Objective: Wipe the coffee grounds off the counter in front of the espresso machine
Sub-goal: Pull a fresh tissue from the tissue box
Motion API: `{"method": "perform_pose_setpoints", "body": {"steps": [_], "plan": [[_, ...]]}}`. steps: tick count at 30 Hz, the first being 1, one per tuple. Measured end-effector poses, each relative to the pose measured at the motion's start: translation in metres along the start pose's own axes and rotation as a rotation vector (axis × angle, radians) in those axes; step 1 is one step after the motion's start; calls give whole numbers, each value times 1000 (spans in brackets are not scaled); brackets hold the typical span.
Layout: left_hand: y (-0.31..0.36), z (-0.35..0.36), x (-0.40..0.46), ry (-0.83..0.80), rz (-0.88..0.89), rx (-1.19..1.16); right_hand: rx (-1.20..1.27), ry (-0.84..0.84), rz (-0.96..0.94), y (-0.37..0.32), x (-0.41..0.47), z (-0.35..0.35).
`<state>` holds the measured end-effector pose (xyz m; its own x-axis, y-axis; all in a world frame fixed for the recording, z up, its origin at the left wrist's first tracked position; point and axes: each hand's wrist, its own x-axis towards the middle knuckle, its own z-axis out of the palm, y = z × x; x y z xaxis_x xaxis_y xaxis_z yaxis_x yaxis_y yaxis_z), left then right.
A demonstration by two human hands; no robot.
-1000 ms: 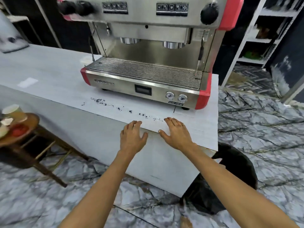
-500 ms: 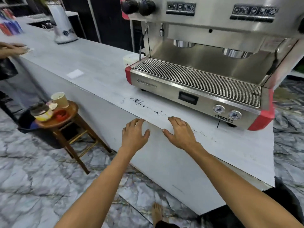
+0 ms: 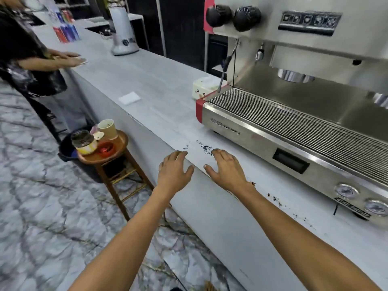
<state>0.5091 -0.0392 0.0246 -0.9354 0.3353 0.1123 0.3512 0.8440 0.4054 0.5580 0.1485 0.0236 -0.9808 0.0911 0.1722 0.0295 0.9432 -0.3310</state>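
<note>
Dark coffee grounds [image 3: 204,147] lie scattered on the grey counter [image 3: 159,95] before the steel and red espresso machine [image 3: 294,127]; more specks trail to the right [image 3: 277,199]. My left hand [image 3: 174,171] rests flat with straight fingers at the counter's front edge. My right hand [image 3: 227,169] lies flat on the counter top, its fingertips at the grounds. Neither hand holds anything. A white folded cloth [image 3: 129,98] lies on the counter further left.
A white tub [image 3: 204,88] sits beside the machine's left corner. A grinder [image 3: 123,28] stands far back. Another person [image 3: 25,55] leans on the counter at left. A wooden stool [image 3: 105,152] with a paper cup, a jar and a red dish stands below.
The view has swung left, bringing the stool, the cloth and the other person into sight. My hands have stayed flat on the counter edge, now nearer the left end of the grounds.
</note>
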Motion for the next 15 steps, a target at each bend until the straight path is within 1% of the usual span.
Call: {"method": "perform_pose_setpoints", "body": {"steps": [8,15], "plan": [[-46,-6,52,25,-34,-7,18,-19,-45,-25,68,27],[-101,-15,116,-8,-3,-34,40,6,-4,-54,132,55]]}}
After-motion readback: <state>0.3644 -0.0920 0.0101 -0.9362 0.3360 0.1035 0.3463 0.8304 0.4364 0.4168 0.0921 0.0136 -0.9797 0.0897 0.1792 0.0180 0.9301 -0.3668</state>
